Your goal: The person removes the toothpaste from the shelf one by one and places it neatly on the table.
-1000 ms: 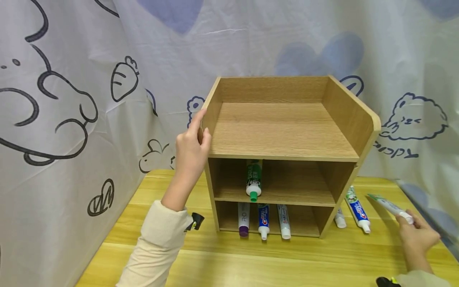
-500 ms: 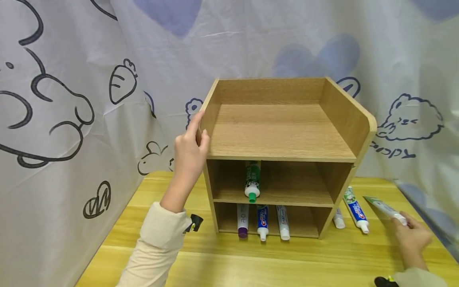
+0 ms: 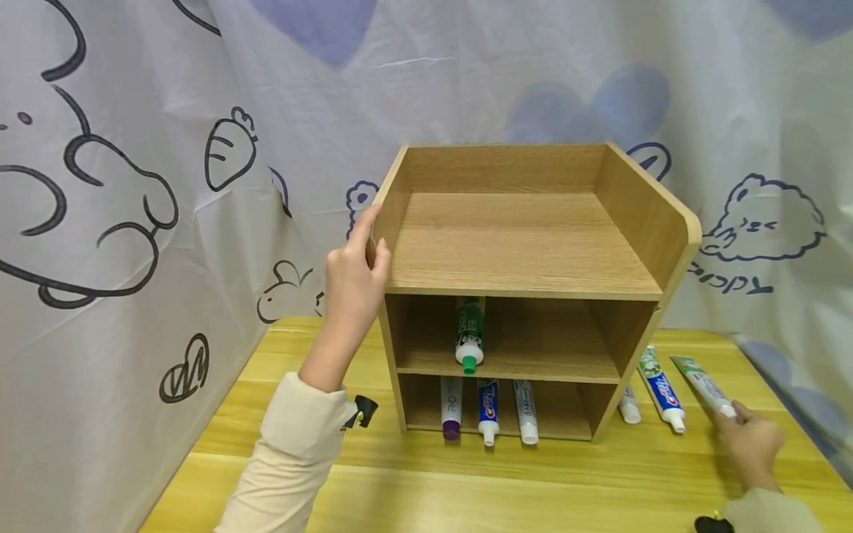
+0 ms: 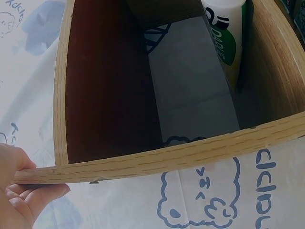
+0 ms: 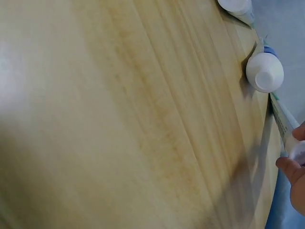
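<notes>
My left hand [image 3: 356, 285] grips the left side panel of a wooden shelf unit [image 3: 526, 240]; in the left wrist view its thumb and fingers lie on both faces of the board edge. At the right, my right hand [image 3: 749, 440] pinches the white cap end of a green-and-white toothpaste tube [image 3: 705, 385], whose far end points away at the tabletop. Beside it lies a blue-and-green toothpaste tube [image 3: 661, 390], and a white tube [image 3: 629, 406] is partly hidden by the unit. A green toothpaste tube [image 3: 470, 333] rests on the middle shelf, its cap outward.
On the bottom shelf lie a purple-capped tube [image 3: 452, 409], a blue tube [image 3: 489, 411] and a white tube [image 3: 526, 412], caps jutting outward. The wooden table [image 3: 533, 488] extends in front of the unit. A patterned curtain [image 3: 300, 89] hangs behind and at the left.
My right hand has moved left and slightly down with the green-and-white toothpaste tube, bringing it lower beside the blue-and-green one. My left hand keeps its grip on the panel.
</notes>
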Demonstrator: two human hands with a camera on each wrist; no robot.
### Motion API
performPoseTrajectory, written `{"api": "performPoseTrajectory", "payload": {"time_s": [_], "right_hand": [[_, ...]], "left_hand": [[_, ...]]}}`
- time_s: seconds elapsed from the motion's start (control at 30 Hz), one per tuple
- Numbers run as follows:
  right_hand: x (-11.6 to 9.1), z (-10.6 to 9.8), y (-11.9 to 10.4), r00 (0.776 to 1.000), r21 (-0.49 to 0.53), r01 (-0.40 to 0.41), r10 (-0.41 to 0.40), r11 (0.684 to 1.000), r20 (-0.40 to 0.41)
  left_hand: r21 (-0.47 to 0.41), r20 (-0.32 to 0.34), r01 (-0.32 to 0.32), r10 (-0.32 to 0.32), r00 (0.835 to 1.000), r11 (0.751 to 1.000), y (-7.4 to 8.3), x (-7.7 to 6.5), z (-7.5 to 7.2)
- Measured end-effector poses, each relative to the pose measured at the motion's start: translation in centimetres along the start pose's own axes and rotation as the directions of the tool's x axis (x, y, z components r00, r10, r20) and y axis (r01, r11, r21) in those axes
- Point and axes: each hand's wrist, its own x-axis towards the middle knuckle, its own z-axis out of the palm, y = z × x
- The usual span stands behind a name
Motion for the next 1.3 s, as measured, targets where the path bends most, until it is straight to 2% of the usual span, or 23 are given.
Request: {"api": "performPoseTrajectory", "payload": {"time_s": [0.07,0.37,0.63,0.97,1.13,1.3], "right_hand": [[0.0,0.2,0.1,1.000,0.004,-0.012,0.012,1.000,0.029],[-0.1,1.0,0.9,0.997,-0.015,-0.026,0.027,1.000,0.069],[-0.1,1.2,1.2,0.999,-0.040,0.001,0.001,0.999,0.044],[0.4,1.5,1.3,0.997,-0.098,0.017,-0.009,0.995,0.082],[0.5,1.5,1.4,0.994,-0.143,0.078,-0.067,0.987,0.082],[0.2,1.2,1.4,0.991,-0.120,0.124,-0.117,0.985,0.068]], "left_hand": [[-0.002,-0.002,0.001,-0.001,1.000,1.000,0.0,0.0,0.0],[0.005,-0.008,-0.002,0.002,1.000,1.000,-0.1,0.0,0.1],[0.001,-0.002,0.003,-0.003,1.000,1.000,-0.1,0.0,0.1],[0.002,-0.013,0.003,-0.003,1.000,1.000,-0.1,0.1,0.1],[0.007,-0.012,0.012,-0.012,1.000,1.000,0.0,0.1,0.1],[0.004,-0.009,0.005,-0.005,1.000,1.000,0.0,0.0,0.1]]}}
